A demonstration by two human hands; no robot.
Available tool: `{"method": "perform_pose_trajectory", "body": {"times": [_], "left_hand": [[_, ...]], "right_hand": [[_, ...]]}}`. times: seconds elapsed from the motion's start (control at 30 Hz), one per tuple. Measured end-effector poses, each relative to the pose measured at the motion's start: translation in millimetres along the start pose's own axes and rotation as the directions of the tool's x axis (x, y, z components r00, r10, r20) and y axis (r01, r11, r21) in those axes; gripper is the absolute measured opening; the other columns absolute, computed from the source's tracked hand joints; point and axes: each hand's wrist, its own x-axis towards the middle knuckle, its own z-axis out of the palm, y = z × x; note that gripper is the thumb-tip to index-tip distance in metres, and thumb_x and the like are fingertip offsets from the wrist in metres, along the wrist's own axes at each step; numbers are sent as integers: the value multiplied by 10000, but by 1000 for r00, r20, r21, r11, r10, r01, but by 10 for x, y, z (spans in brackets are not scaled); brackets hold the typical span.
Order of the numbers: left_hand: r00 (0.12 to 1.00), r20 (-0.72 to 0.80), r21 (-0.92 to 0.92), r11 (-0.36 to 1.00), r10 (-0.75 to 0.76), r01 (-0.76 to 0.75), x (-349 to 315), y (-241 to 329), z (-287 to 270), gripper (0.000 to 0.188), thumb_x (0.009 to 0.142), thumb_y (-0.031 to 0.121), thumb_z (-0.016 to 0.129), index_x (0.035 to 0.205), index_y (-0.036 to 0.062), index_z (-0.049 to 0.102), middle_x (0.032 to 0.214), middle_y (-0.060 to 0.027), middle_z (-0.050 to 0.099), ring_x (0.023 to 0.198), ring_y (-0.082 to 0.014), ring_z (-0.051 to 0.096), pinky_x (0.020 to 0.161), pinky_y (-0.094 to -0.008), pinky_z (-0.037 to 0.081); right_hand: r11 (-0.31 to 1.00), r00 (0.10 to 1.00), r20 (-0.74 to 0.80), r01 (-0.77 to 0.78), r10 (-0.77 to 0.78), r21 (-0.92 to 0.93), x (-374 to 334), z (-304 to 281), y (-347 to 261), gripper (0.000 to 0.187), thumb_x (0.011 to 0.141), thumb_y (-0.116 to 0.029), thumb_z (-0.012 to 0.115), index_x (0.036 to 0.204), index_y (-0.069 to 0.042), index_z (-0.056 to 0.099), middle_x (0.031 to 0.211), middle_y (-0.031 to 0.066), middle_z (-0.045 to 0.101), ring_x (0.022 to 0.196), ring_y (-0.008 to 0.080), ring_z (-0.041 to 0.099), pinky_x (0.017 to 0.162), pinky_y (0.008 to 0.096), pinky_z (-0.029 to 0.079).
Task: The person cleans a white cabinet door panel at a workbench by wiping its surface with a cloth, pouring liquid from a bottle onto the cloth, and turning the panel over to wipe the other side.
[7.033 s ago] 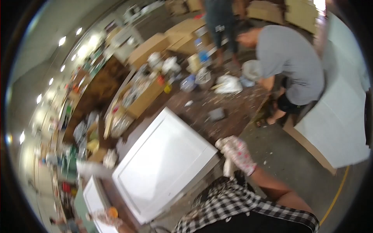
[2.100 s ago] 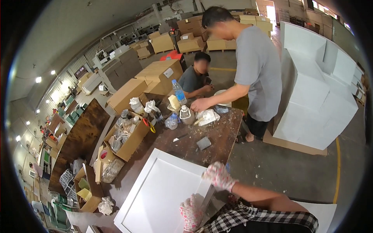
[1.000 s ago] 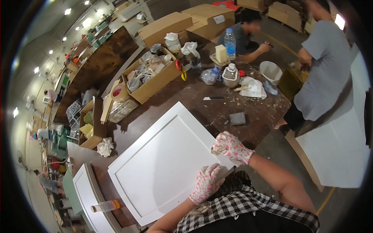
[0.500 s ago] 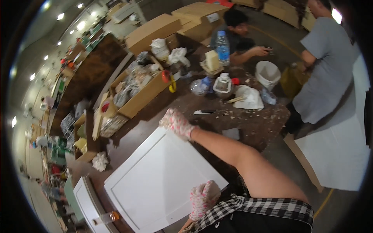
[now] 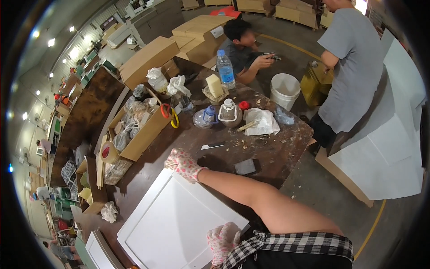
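Observation:
A white framed cabinet door panel (image 5: 179, 224) lies flat on the dark brown worktable (image 5: 268, 148). My right hand (image 5: 183, 163), in a pink-flecked glove, reaches across the panel. Its fingers curl over the far corner. My left hand (image 5: 221, 240), in the same kind of glove, grips the near edge of the panel close to my checked shirt. A small dark block (image 5: 245, 167) sits on the table just right of my right forearm. A thin blade-like tool (image 5: 212, 145) lies beyond my right hand.
An open cardboard box (image 5: 139, 130) of bottles and bags stands at the left, with a water bottle (image 5: 225, 67), jars and a crumpled rag (image 5: 262, 122) behind. A seated person (image 5: 244, 45) and a standing person (image 5: 354, 67) work past the table, beside a white bucket (image 5: 285, 89). White panels (image 5: 389, 134) lean at the right.
My right hand has moved from the panel's right edge to its far corner. My left hand has stayed on the near edge. The view has shifted slightly.

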Motion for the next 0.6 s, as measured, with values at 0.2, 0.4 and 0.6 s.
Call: {"method": "perform_pose_trajectory", "body": {"times": [0.2, 0.4, 0.6], "left_hand": [[990, -112, 18, 997, 82, -80, -49, -125, 106, 382, 701, 307, 714, 1041, 166, 609, 936, -46, 561, 845, -285, 487, 738, -416, 409], [979, -85, 39, 982, 188, -185, 96, 76, -289, 319, 786, 148, 630, 1093, 74, 586, 880, -123, 607, 747, -307, 584, 686, -387, 499], [812, -550, -621, 745, -194, -242, -282, -775, 881, 121, 706, 54, 680, 775, 100, 591, 707, -6, 597, 635, -114, 561, 634, -235, 455]], "right_hand": [[772, 956, 208, -291, 208, 565, -291, -13, 179, 117, 829, -152, 551, 841, -78, 640, 913, 138, 570, 895, 287, 549, 792, 392, 430], [927, 958, 279, 166, -71, -336, -1329, -673, -301, 158, 835, -113, 547, 954, -28, 485, 866, 141, 467, 860, 296, 491, 768, 392, 400], [984, 920, 368, 169, -136, -59, -2356, -1239, -482, 197, 884, -241, 513, 1021, -104, 545, 999, 71, 468, 962, 243, 466, 885, 386, 362]]}}
